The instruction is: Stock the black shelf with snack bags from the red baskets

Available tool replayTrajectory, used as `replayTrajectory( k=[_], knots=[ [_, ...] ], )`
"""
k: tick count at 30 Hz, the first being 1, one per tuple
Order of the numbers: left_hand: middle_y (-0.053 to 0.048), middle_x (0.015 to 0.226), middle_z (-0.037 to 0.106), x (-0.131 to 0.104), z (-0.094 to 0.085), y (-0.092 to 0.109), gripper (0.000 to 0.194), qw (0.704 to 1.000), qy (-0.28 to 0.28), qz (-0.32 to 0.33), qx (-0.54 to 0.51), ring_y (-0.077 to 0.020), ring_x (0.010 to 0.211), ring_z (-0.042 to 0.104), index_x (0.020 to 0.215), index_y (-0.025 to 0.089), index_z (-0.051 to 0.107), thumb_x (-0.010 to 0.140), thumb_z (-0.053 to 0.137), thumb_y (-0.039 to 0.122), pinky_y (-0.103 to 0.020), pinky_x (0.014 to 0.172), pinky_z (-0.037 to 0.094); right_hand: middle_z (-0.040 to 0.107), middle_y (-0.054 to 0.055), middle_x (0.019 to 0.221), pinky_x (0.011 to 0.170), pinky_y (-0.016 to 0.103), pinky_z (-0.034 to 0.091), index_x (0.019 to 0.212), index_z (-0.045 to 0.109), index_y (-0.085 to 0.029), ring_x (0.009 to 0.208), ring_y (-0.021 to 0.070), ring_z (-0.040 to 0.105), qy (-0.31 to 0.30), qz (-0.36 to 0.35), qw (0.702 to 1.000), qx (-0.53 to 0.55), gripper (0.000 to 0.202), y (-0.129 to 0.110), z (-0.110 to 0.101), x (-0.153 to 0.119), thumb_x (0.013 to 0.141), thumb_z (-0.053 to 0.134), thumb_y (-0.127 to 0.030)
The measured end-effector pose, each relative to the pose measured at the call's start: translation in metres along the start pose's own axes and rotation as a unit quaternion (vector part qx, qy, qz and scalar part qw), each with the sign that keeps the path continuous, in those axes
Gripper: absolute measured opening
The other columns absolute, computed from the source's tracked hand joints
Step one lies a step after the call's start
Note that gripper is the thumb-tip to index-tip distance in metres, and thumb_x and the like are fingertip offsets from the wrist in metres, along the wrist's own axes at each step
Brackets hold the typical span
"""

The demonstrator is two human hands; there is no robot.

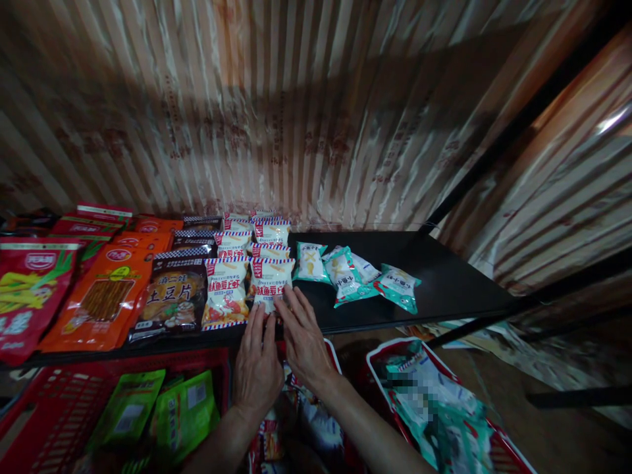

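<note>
A white snack bag with red lettering and a striped edge stands at the front of the black shelf. My left hand reaches its bottom edge with fingers stretched out. On the bag's lower right corner lie the fingers of my right hand, extended and slightly apart. Beside it on the left is a matching snack bag, with several more of the kind lined up behind both. Parts of the front bag's lower edge are hidden by my fingertips.
Left on the shelf are dark potato-chip bags, orange bags and pink-red bags. Teal snack bags lie to the right. Below are a red basket with green packets and another basket of teal bags. A black post slants at right.
</note>
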State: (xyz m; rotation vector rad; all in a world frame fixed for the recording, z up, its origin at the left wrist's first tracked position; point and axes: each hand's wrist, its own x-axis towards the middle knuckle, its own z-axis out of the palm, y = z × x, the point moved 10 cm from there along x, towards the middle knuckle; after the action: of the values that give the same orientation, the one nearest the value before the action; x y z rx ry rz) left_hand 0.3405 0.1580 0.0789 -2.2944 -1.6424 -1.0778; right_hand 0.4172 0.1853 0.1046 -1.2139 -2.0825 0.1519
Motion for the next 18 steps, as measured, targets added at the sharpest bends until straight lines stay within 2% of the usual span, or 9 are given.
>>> replayTrajectory(
  k=[6,18],
  knots=[
    [-0.022,0.139,0.037,0.0013,-0.001,-0.0004,0.061,1.0,0.012,0.007,-0.014,-0.0288,0.134,0.027,0.136,0.011,0.03,0.077,0.041,0.003,-0.049,0.1,0.04,0.024,0.004,0.15,0.106,0.052,0.034,0.14,0.031,-0.025,0.139,0.0247,0.015,-0.004,0.011,1.0,-0.003,0.065,0.0014,0.0062,0.0053,0.08,0.034,-0.001],
    [-0.02,0.14,0.039,0.0013,0.003,-0.0057,0.059,1.0,0.001,0.004,-0.025,-0.0269,0.134,0.029,0.134,0.011,0.035,0.076,0.039,0.001,-0.047,0.101,0.04,0.032,0.006,0.146,0.102,0.053,0.035,0.137,0.037,-0.026,0.135,0.0268,0.023,0.003,0.032,0.999,-0.043,0.063,0.0067,0.008,0.0093,0.079,0.037,-0.001]
  ],
)
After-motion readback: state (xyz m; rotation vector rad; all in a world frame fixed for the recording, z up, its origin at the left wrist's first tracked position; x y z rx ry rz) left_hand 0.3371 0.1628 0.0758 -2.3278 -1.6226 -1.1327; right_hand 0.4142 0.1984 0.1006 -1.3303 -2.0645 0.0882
